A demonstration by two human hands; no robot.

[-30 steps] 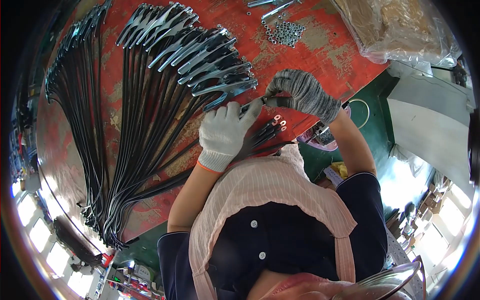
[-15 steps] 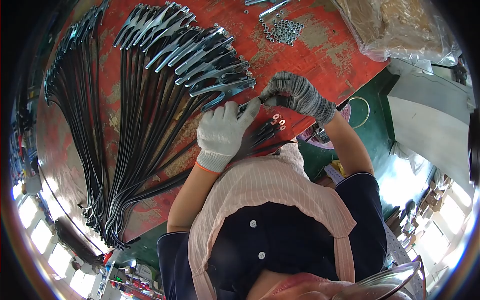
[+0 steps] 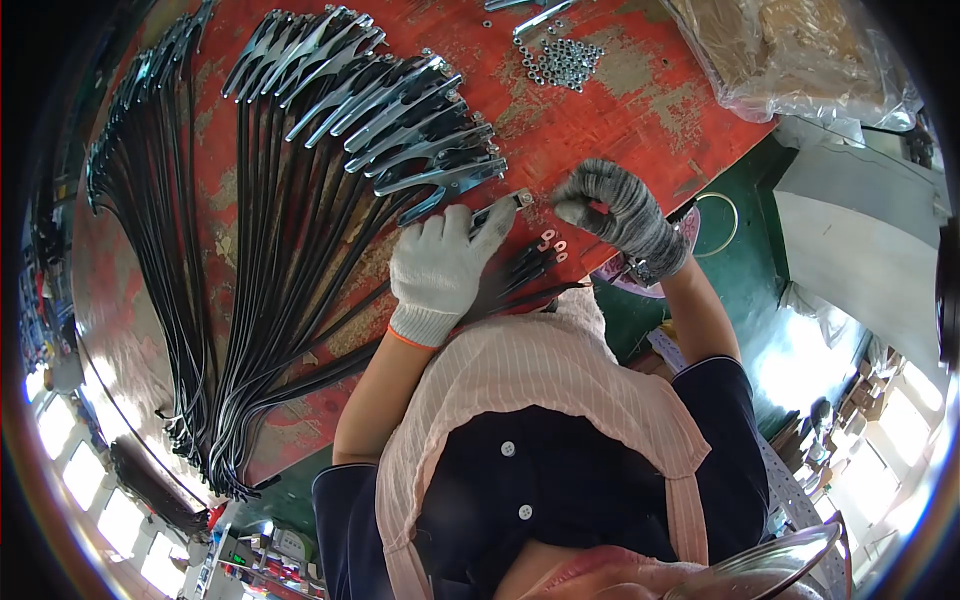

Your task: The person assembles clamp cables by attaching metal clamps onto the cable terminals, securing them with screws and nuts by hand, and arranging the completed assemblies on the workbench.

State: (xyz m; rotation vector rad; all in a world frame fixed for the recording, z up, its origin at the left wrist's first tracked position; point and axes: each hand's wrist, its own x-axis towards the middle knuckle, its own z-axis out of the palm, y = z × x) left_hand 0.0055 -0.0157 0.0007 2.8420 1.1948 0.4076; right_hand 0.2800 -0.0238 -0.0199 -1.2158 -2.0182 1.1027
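My left hand, in a white glove, is closed on a metal clamp whose bolted end sticks out past the thumb. To its right, apart from the clamp, my right hand in a grey glove has its fingers curled together; whether a small part is between them is too small to tell. Metal clamps with black cables lie fanned out above and left of my left hand. Several cable ends with copper lugs lie just below the gap between the hands.
Small nuts lie in a pile at the top of the red table. A plastic-wrapped package sits at the upper right. Another cable bundle spreads at the left. A pink basket stands beyond the table's right edge.
My right hand has let go of the clamp's end and moved right and slightly down, which uncovers the bolt. My left hand still holds the clamp and has shifted slightly left.
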